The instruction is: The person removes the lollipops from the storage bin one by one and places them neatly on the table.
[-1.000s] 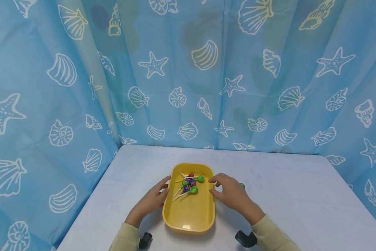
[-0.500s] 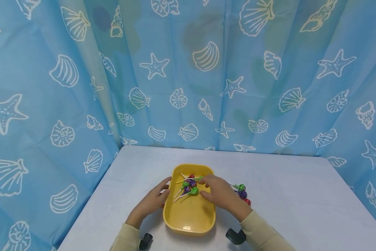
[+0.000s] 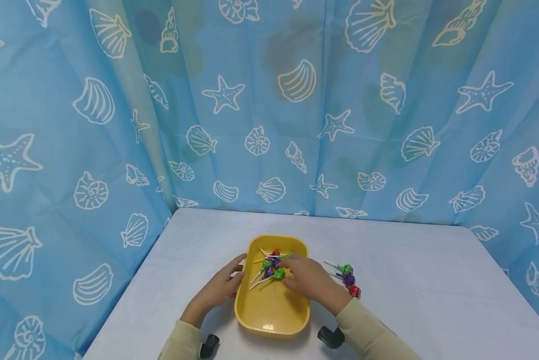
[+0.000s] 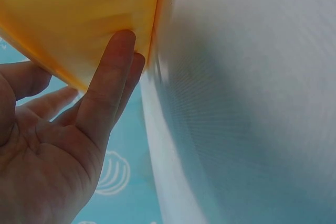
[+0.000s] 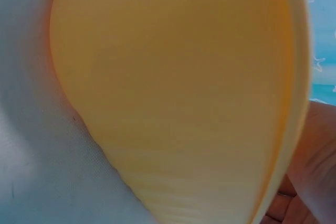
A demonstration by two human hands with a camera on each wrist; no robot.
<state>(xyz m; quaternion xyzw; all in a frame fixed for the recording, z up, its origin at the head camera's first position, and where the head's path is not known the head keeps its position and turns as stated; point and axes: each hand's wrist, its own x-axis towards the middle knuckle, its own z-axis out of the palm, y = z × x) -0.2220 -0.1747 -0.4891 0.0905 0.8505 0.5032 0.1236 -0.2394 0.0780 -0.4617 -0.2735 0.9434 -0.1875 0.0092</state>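
A yellow plastic tray (image 3: 271, 312) holds several wrapped lollipops, bunched in its far half. Among them are a green lollipop (image 3: 279, 273) and a purple one (image 3: 268, 272) with white sticks. My left hand (image 3: 221, 284) is at the tray's left side; in the left wrist view its straight fingers (image 4: 107, 80) touch the outer wall. Over the right rim reaches my right hand (image 3: 312, 279), its thumb and index finger apart beside the lollipops. The index finger partly covers the farther green lollipop (image 3: 287, 255). In the right wrist view the tray wall hides most of that hand (image 5: 317, 156).
Outside the tray on the right lie a green lollipop (image 3: 347, 269), a purple one (image 3: 349, 280) and a red one (image 3: 354, 291). They rest on the white-covered table (image 3: 413, 280). A blue seashell-print curtain (image 3: 269, 125) encloses the back and sides.
My right hand has moved left from the tray's right rim to the lollipops inside. The lollipops on the table have come into view behind it. My left hand stays at the tray.
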